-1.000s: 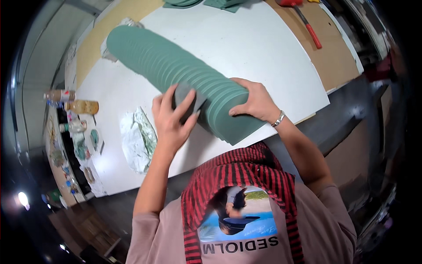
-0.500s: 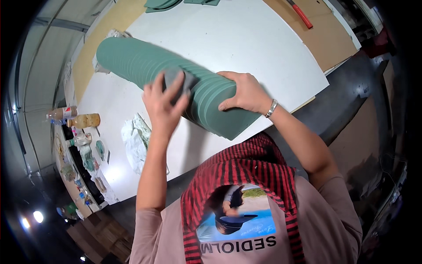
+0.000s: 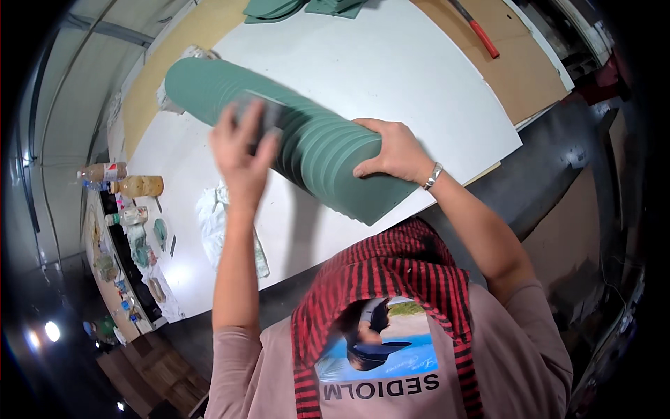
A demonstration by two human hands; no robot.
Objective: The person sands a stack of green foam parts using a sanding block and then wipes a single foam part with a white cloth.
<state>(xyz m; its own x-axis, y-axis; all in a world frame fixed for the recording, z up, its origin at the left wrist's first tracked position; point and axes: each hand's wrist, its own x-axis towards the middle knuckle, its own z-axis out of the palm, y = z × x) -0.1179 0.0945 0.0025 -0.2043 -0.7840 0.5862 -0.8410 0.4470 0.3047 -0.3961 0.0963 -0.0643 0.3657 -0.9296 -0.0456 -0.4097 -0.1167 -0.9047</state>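
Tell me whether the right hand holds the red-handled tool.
No, the right hand grips the near end of overlapping flat green sheets.

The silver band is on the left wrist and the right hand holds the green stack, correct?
The left wrist is wrong: the head view shows the silver band on the right wrist. The right hand holds the green stack.

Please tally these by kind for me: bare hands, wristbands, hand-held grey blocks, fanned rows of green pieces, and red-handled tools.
Left hand and right hand: 2
Silvery wristband: 1
Dark grey block: 1
Fanned green row: 1
Red-handled tool: 1
Total: 6
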